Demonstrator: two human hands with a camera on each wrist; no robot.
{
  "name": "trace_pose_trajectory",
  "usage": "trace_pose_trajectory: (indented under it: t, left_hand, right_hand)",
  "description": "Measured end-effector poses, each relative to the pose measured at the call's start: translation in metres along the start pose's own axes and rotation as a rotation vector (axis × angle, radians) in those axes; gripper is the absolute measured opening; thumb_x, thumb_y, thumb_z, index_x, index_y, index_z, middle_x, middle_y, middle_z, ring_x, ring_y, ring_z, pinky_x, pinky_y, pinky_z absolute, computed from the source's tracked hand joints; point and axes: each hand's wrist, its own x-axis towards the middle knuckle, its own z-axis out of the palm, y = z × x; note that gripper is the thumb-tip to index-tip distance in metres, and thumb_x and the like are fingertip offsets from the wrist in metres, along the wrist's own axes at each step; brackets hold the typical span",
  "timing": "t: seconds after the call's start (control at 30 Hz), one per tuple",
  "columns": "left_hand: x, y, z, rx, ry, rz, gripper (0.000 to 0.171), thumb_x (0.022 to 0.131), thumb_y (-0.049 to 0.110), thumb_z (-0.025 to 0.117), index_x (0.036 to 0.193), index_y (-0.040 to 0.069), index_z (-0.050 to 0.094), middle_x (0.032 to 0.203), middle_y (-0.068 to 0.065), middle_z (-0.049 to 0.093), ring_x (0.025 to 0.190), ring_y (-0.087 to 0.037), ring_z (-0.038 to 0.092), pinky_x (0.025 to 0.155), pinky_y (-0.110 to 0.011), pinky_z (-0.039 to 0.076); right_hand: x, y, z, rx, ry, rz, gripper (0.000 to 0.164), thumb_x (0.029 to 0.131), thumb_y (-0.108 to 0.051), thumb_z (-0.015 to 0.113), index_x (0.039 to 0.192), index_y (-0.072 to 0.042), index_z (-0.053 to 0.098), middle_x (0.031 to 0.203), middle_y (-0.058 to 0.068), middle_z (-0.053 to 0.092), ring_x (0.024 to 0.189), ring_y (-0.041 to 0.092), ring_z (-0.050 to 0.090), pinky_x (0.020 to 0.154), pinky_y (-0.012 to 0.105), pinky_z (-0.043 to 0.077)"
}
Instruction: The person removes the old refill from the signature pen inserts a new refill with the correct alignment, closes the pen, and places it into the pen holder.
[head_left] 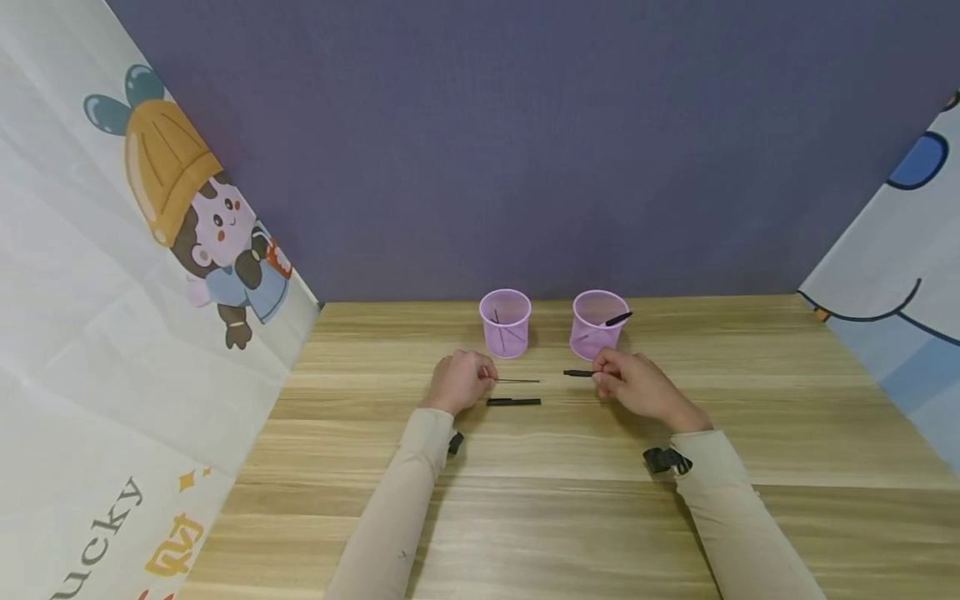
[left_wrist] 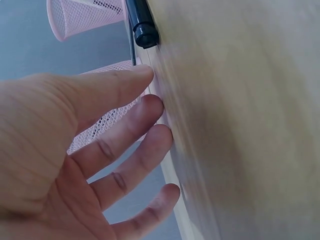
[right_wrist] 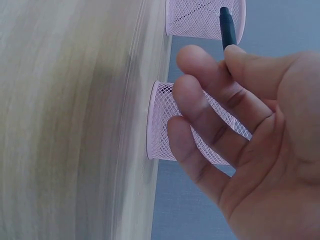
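My left hand (head_left: 463, 380) is low over the table, thumb and forefinger pinching one end of a thin dark stick (head_left: 519, 381) that points right. Just in front of that stick lies a black capped pen (head_left: 514, 402), whose end shows large in the left wrist view. In my right hand (head_left: 636, 382) a second black pen (head_left: 578, 373) is pinched between thumb and forefinger, its tip pointing left. The right wrist view shows this pen (right_wrist: 227, 27) raised off the table, the other fingers loosely bent. Behind the right hand stands a pink mesh cup (head_left: 595, 343) with a black pen leaning in it.
Another pink mesh cup (head_left: 506, 343), behind the left hand, holds a few thin dark sticks. Both cups stand near the back of the wooden table (head_left: 540, 533), before a dark blue-grey panel (head_left: 525, 150). Printed white cloth (head_left: 67, 275) hangs at the left side.
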Motion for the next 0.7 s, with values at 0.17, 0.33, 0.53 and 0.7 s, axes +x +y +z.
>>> trace_pose_trajectory:
  t: [0.17,0.33,0.53,0.7]
  left_hand:
    - [-0.0005,0.0,-0.0003,-0.004,0.002,-0.004,0.01,0.086,0.017,0.081,0.085,0.026,0.078,0.083,0.008,0.076,0.077,-0.013,0.067,0.076,-0.036,0.056]
    - [-0.0009,-0.0005,-0.0004,-0.011,-0.001,-0.003,0.012,0.085,0.015,0.081,0.084,0.026,0.079,0.084,0.007,0.076,0.078,-0.013,0.067,0.076,-0.036,0.056]
    - [-0.0012,-0.0005,-0.0015,-0.015,-0.01,-0.01,0.011,0.085,0.015,0.081,0.084,0.026,0.079,0.085,0.006,0.076,0.079,-0.014,0.068,0.077,-0.037,0.056]
    - [-0.0002,-0.0001,-0.0011,-0.016,-0.012,0.002,0.005,0.087,0.02,0.08,0.085,0.024,0.078,0.084,0.007,0.075,0.078,-0.013,0.067,0.076,-0.036,0.055]
  right_hand:
    - [0.0,-0.0003,-0.0005,0.006,-0.001,-0.003,0.007,0.102,-0.015,0.062,0.098,-0.008,0.062,0.072,-0.002,0.069,0.068,0.02,0.066,0.067,0.025,0.049]
    - [0.0,-0.0008,-0.0006,0.018,-0.001,0.0,0.007,0.102,-0.013,0.062,0.097,-0.008,0.062,0.073,-0.001,0.07,0.069,0.02,0.067,0.067,0.025,0.05]
    - [-0.0003,-0.0023,-0.0009,0.016,-0.003,0.006,0.004,0.101,-0.012,0.063,0.098,-0.01,0.062,0.073,-0.001,0.07,0.069,0.02,0.067,0.067,0.025,0.049]
    - [-0.0019,-0.0034,-0.001,0.011,0.002,0.003,0.005,0.101,-0.012,0.063,0.098,-0.008,0.063,0.073,-0.001,0.07,0.068,0.018,0.066,0.067,0.025,0.05]
